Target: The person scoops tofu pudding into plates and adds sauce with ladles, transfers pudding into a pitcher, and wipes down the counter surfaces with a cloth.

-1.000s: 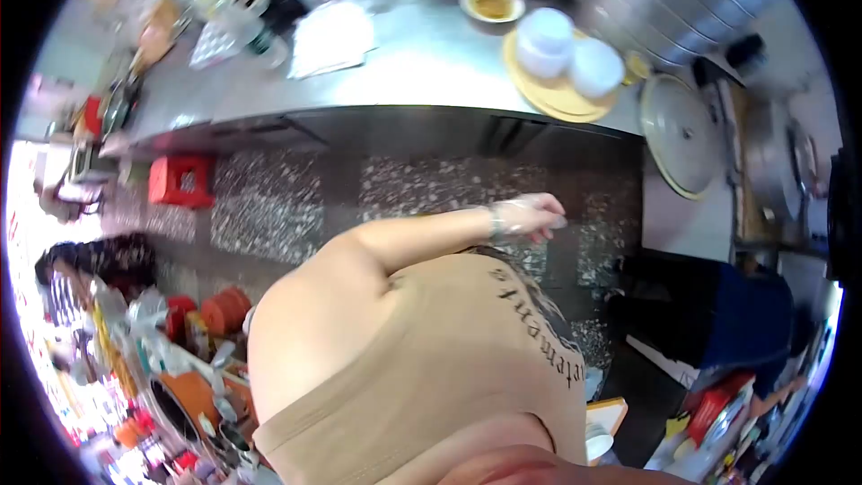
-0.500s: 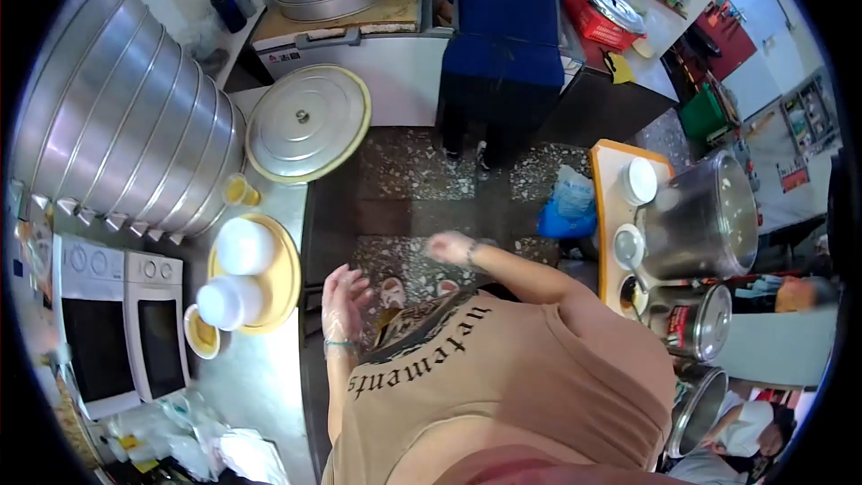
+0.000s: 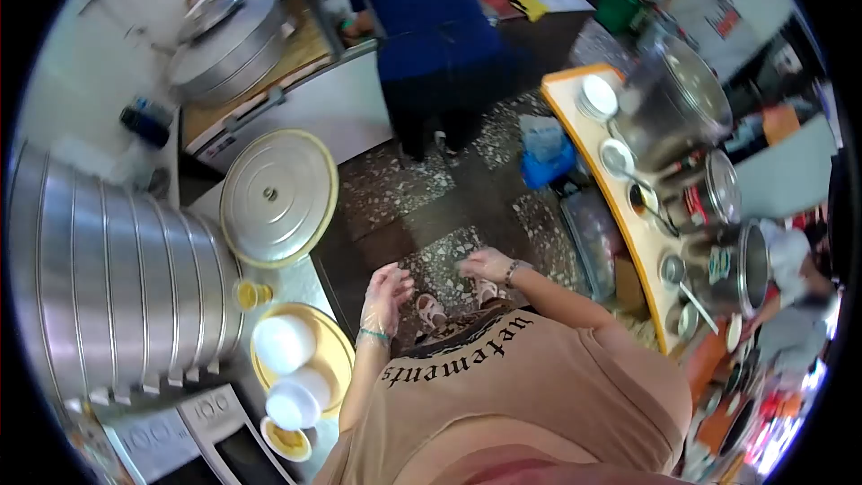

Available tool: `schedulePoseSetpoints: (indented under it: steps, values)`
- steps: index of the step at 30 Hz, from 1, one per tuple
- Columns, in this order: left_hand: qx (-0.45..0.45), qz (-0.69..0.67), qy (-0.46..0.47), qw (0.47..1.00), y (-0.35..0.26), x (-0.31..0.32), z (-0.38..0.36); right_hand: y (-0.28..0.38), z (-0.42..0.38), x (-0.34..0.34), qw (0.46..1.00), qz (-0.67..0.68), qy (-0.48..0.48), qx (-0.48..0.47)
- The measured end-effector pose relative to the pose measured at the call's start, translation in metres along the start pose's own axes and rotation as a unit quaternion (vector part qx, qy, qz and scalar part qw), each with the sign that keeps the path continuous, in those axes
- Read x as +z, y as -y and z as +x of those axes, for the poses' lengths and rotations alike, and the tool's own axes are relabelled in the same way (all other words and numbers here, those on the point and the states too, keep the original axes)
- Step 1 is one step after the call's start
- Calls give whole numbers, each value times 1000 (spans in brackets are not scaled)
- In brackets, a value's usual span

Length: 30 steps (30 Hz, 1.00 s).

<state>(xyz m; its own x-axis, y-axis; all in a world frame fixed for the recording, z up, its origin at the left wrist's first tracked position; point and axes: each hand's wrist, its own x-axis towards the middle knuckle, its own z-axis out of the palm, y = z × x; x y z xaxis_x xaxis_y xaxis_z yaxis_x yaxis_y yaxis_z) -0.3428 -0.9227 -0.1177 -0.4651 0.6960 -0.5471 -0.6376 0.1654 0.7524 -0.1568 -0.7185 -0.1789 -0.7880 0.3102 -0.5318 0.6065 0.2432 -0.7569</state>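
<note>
My left hand (image 3: 386,298), in a clear plastic glove with a green band at the wrist, hangs in front of my body near the counter's edge. Its fingers are loosely spread and hold nothing. To the right, my right hand (image 3: 489,265) is over the floor, a dark bracelet at its wrist; its fingers are blurred. Nearest my left hand is a yellow round tray (image 3: 338,350) bearing stacked white bowls (image 3: 284,344). A bowl with yellow contents (image 3: 287,439) sits beside it, and a cup of yellow stuff (image 3: 251,295) stands behind.
Tall stacked steamers (image 3: 126,278) and a large round lid (image 3: 278,198) stand left. A co-worker (image 3: 431,18) bends over a white chest ahead. An orange-edged counter (image 3: 575,81) with steel pots (image 3: 678,99) runs along the right. A blue bag (image 3: 548,162) lies on the floor.
The view has turned, so the left counter and steamers sit lower and more of the right counter shows. The co-worker's arm now reaches toward the chest. Both my hands appear further right.
</note>
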Motion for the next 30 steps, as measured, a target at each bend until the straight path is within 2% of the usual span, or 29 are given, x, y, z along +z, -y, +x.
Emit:
schedulePoseSetpoints:
  steps: [1,2,3,4,6,7,9,11,12,13,15,17,19,21,22,23,25,26,28,30]
  values:
    - [-7,32,29,999,1,8,6,24,-13,0,997,53,31,38]
    - [-20,45,46,998,-3,20,6,45,-29,-1,982,175,68,-5]
    - [-32,58,137,988,-11,39,1,61,-44,-1,950,293,99,-52]
    - [-48,68,225,971,-16,58,-5,70,-55,0,947,309,78,-45]
    - [-85,56,293,951,-18,99,-14,82,-73,0,937,307,71,-153]
    - [-108,32,343,932,-19,116,-18,84,-83,-3,933,322,48,-150]
    - [-99,74,416,901,-18,144,-25,79,-113,-11,957,242,8,-158]
    - [-63,148,483,861,9,168,-24,66,-150,-16,940,271,16,-208]
    - [-120,141,471,862,20,180,-26,41,-153,-1,842,477,81,-237]
    - [-218,120,311,917,38,184,-34,35,-178,-5,811,525,80,-245]
    - [-201,142,325,913,72,207,-43,17,-219,-8,758,589,31,-280]
    - [-190,152,358,901,114,244,-54,-4,-262,-12,737,603,-103,-288]
    - [-189,159,403,881,163,295,-69,-31,-315,-14,718,575,-280,-276]
    - [-193,165,439,862,211,342,-91,-64,-377,-15,704,476,-462,-253]
    - [-204,174,456,849,234,363,-106,-84,-412,-15,707,392,-545,-223]
    - [-215,183,468,837,251,381,-123,-101,-450,-15,750,215,-610,-133]
    - [-222,267,536,769,276,412,-156,-141,-485,-4,779,45,-624,-53]
    - [-232,287,559,742,290,427,-170,-156,-499,4,772,50,-633,-43]
    - [-254,308,595,698,319,460,-193,-173,-524,14,785,5,-618,33]
    - [-271,324,619,662,347,490,-211,-190,-548,16,774,-6,-632,48]
